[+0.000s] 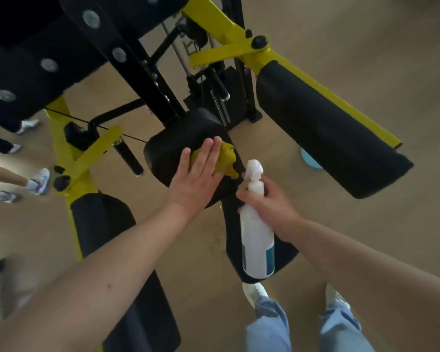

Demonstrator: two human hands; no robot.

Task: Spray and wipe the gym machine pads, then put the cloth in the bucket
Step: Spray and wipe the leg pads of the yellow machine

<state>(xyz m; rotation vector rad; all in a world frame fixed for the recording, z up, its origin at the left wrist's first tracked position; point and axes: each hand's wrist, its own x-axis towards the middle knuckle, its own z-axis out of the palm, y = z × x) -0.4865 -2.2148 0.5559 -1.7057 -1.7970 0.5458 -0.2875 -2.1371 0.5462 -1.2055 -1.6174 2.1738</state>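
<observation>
The left hand point(198, 179) presses flat, fingers straight, on the yellow cloth point(226, 158) atop the black seat pad point(168, 151), whose bare surface extends up-left; the right hand point(269, 201) grips the spray bottle point(257, 237) just beside

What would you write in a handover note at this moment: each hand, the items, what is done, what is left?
Left hand: flat, pressing the yellow cloth onto the centre pad.
Right hand: grips the spray bottle by its neck, beside that pad.
Done: this pad is being wiped.
Left: finish it; side pads unclear; cloth into bucket, not clearly in view.
</observation>
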